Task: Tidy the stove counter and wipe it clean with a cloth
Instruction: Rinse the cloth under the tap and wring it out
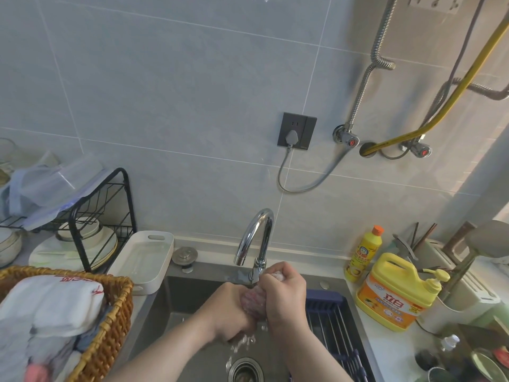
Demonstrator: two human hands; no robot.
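From the head camera, both hands meet over the steel sink [176,312], just in front of the chrome tap [257,238]. Between them is the pinkish cloth [252,300], rolled into a tight twisted rope. Its long axis runs steeply, from an upper end near the foot of the tap down and slightly left toward the drain [245,370]. The right hand [285,293] has its fingers clenched round the upper part, with a pale tip of cloth peeping out above the fist. The left hand [231,312] grasps the lower part, fingers wrapped under it. Water droplets fall from below the left fist toward the drain. A dark blue draining rack [330,321] lies across the right side of the sink. On the right counter stand a yellow detergent jug [394,293] with a pump and a slim yellow bottle [360,255] behind it. To the left sit a white tray [143,257], a black dish rack [104,216] and a wicker basket [115,312] of folded cloths.
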